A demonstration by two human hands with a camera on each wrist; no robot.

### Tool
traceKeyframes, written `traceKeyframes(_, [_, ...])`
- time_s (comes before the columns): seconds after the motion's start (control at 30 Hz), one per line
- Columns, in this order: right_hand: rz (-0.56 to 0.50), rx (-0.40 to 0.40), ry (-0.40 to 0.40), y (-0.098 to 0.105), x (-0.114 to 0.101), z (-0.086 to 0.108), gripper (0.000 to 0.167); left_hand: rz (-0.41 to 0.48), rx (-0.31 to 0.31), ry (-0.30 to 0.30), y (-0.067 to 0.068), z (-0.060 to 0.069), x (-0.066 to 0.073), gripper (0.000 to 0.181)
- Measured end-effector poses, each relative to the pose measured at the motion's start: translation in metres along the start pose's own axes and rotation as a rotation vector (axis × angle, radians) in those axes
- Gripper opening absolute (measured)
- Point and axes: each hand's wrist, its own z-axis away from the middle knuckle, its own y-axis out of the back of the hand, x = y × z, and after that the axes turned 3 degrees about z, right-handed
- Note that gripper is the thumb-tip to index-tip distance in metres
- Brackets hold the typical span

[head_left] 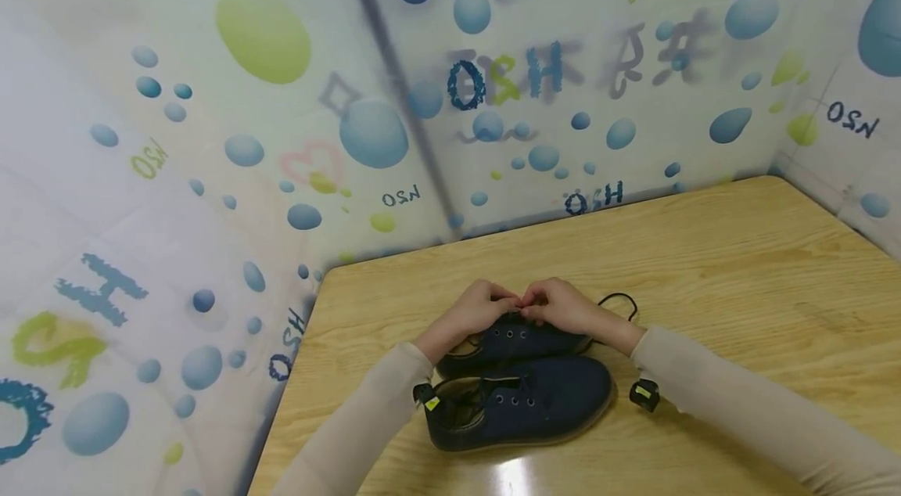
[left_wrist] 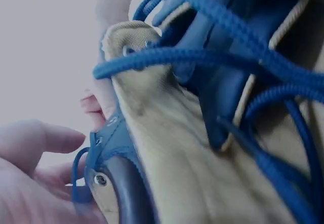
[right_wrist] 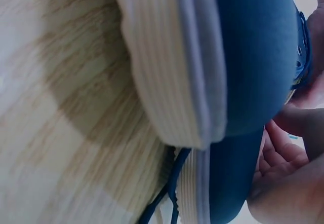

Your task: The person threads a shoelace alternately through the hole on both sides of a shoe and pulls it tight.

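Two dark blue lace-up shoes lie side by side on the table, toes to the right: a near shoe and a far shoe. Over the far shoe's eyelets, the left hand and right hand meet, thumbs and forefingers pinched together at its lacing. What they pinch is too small to see clearly, though it looks like the shoelace. The left wrist view shows a loop of blue lace beside the left fingers. A loose lace curls out past the right wrist.
The wooden table reaches to walls printed with blue and green drops and letters. Small black wrist cameras sit under both sleeves, close to the near shoe's heel and toe.
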Motion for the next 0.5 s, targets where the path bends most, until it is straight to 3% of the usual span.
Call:
traceKeyframes(0.1, [0.001,-0.003,0.005,0.001,0.000,0.000,0.011,0.253,0.046,0.004,0.006,0.003,0.003,0.028])
traceKeyframes(0.27, [0.015,-0.001,0.014,0.001,0.001,-0.001,0.012,0.646,0.147,-0.102,0.026,0.010,0.019,0.033])
traceKeyframes(0.4, [0.016,0.000,-0.001,0.000,0.002,-0.001,0.011,0.849,0.254,-0.201,0.041,0.022,0.041,0.031])
traceKeyframes(0.5, [0.019,0.002,-0.008,0.001,0.002,0.000,0.011,0.931,0.306,-0.292,0.052,0.035,0.059,0.029])
